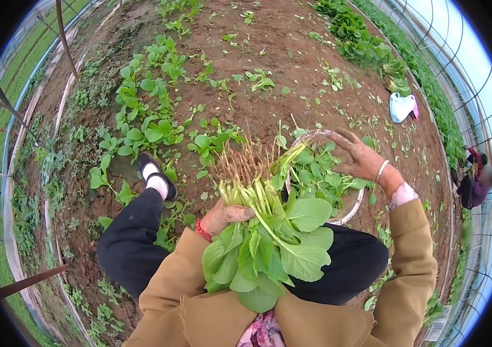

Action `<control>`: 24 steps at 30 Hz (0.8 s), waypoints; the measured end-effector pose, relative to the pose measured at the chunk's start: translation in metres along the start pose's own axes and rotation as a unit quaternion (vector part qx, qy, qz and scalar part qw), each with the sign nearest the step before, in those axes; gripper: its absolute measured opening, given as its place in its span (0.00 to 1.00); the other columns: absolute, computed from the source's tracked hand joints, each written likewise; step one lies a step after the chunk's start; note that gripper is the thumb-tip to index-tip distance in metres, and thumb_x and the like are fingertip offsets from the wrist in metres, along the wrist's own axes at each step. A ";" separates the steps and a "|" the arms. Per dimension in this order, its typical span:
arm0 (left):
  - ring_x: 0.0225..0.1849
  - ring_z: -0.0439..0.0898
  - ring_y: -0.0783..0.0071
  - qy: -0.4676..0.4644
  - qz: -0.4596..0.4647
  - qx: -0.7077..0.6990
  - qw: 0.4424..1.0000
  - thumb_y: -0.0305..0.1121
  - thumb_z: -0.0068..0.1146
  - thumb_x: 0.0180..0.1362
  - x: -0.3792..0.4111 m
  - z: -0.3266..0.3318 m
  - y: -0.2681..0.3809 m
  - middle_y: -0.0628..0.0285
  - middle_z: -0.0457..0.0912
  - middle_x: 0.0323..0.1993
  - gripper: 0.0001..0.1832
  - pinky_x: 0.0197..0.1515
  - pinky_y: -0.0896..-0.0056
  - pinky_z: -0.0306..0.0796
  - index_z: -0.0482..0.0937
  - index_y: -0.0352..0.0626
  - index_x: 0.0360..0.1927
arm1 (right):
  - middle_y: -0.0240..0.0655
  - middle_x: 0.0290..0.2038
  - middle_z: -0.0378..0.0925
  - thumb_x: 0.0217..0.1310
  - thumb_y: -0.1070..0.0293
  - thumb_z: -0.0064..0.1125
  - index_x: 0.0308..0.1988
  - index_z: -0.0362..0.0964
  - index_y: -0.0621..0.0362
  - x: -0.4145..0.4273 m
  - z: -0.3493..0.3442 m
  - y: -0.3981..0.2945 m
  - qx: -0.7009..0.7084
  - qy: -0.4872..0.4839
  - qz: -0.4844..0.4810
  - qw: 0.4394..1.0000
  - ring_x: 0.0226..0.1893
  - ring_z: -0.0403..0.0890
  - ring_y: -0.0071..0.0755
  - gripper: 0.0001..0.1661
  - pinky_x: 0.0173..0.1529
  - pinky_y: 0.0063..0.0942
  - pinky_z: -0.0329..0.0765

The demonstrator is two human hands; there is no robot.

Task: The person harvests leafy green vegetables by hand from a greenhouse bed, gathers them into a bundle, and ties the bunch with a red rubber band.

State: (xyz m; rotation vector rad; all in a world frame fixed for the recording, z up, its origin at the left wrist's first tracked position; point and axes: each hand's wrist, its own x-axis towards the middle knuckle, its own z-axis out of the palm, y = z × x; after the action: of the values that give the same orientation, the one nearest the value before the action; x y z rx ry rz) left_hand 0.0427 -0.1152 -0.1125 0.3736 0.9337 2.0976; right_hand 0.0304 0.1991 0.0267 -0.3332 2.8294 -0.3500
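My left hand (224, 217), with a red bead bracelet at its wrist, grips a thick bunch of leafy greens (267, 247) by the stems. The bunch lies over my lap, its brown roots (246, 165) pointing away from me and its broad leaves hanging towards my body. My right hand (356, 158), a pale bangle on its wrist, is spread over the far right side of a round basin (354, 212); nothing shows in its grip. Inside the basin lie loose green leaves (320, 173). Leaves and roots of the bunch overlap the basin's left edge.
Rooted greens (155, 130) grow ahead on the left. Scattered leaves lie on the brown soil (272, 112). Piled bunches (359, 43) and a pale plastic bag (401, 107) are at upper right. Two people (476, 186) are at the far right. Metal poles (66, 43) stand left.
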 end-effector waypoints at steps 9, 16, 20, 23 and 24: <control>0.45 0.72 0.71 0.000 -0.049 -0.123 0.991 0.32 0.59 0.42 -0.002 0.027 0.019 0.59 0.72 0.45 0.31 0.48 0.69 0.67 0.63 0.36 0.52 | 0.26 0.27 0.73 0.57 0.66 0.51 0.38 0.71 0.60 0.024 0.047 -0.113 0.711 0.124 0.032 0.691 0.21 0.64 0.11 0.11 0.26 0.11 0.61; 0.45 0.71 0.73 0.055 -0.016 -0.082 0.995 0.32 0.60 0.41 -0.009 0.027 0.043 0.61 0.72 0.44 0.31 0.50 0.71 0.64 0.63 0.37 0.52 | 0.26 0.25 0.70 0.46 0.79 0.59 0.39 0.65 0.63 0.005 -0.022 -0.157 0.487 0.085 0.028 0.869 0.25 0.70 0.14 0.17 0.27 0.11 0.66; 0.43 0.73 0.72 0.036 0.087 -0.063 0.994 0.34 0.61 0.40 0.000 0.023 0.038 0.59 0.74 0.43 0.29 0.46 0.71 0.67 0.67 0.36 0.48 | 0.32 0.24 0.69 0.46 0.77 0.59 0.35 0.62 0.62 0.007 0.015 -0.182 0.307 0.064 -0.004 0.949 0.23 0.72 0.22 0.15 0.28 0.19 0.69; 0.42 0.73 0.74 0.065 0.116 -0.047 0.990 0.33 0.61 0.39 0.000 0.020 0.038 0.62 0.74 0.41 0.29 0.45 0.72 0.67 0.68 0.36 0.47 | 0.37 0.23 0.70 0.46 0.76 0.58 0.35 0.64 0.61 0.013 0.043 -0.181 0.249 0.141 -0.025 0.958 0.21 0.72 0.30 0.13 0.27 0.22 0.70; 0.44 0.71 0.78 0.052 0.067 -0.042 0.995 0.35 0.65 0.39 -0.003 0.017 0.044 0.65 0.73 0.41 0.30 0.48 0.73 0.65 0.67 0.38 0.47 | 0.39 0.23 0.70 0.46 0.76 0.58 0.35 0.64 0.61 0.013 0.047 -0.182 0.237 0.172 -0.028 0.956 0.21 0.72 0.32 0.13 0.27 0.23 0.70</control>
State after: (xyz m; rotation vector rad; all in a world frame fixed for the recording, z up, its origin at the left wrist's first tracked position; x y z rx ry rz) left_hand 0.0295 -0.1273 -0.0687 0.2925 0.8991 2.2899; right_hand 0.0667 0.0138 0.0280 -0.2678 2.9335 -1.1749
